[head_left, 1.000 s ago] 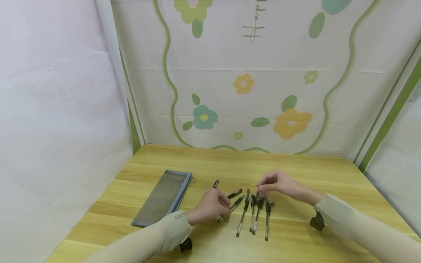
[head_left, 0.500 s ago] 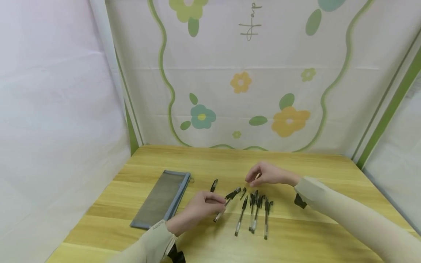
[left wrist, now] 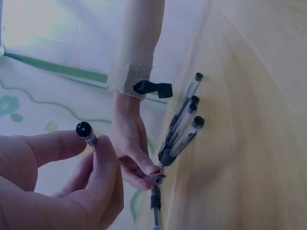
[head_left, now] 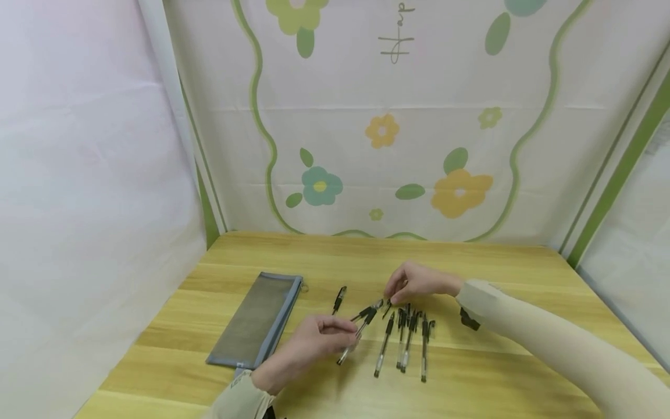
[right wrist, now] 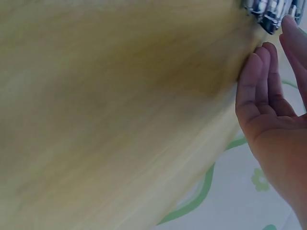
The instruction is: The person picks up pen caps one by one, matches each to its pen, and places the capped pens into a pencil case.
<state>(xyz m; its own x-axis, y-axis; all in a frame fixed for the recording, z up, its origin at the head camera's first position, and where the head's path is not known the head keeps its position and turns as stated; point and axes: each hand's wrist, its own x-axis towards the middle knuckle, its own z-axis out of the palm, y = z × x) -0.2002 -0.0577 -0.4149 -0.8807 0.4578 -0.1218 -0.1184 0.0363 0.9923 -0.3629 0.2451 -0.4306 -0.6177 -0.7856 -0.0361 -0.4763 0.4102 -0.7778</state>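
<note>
My left hand (head_left: 319, 340) pinches a clear-barrelled gel pen (left wrist: 87, 132) between thumb and fingers; its black end faces the left wrist camera. In the head view that pen's black grip crosses near another pen (head_left: 359, 315) lying beneath it. My right hand (head_left: 419, 280) reaches down with bent fingers to a small black pen cap (head_left: 387, 308). Its thumb and fingertips are at or just above the cap, and a gap shows between them in the right wrist view. Below it several gel pens (head_left: 384, 346) lie side by side, black grips away from me.
A grey mesh pencil pouch (head_left: 256, 317) with blue edging and a zipper lies left of the pens. One more pen (head_left: 339, 298) lies between pouch and hands. The wooden table (head_left: 471, 378) ends at a flower-printed cloth (head_left: 335, 116) at the back.
My right hand has left the row of pens and moved left, then down to the loose cap. My left hand has lifted a pen and drawn back toward the lower left.
</note>
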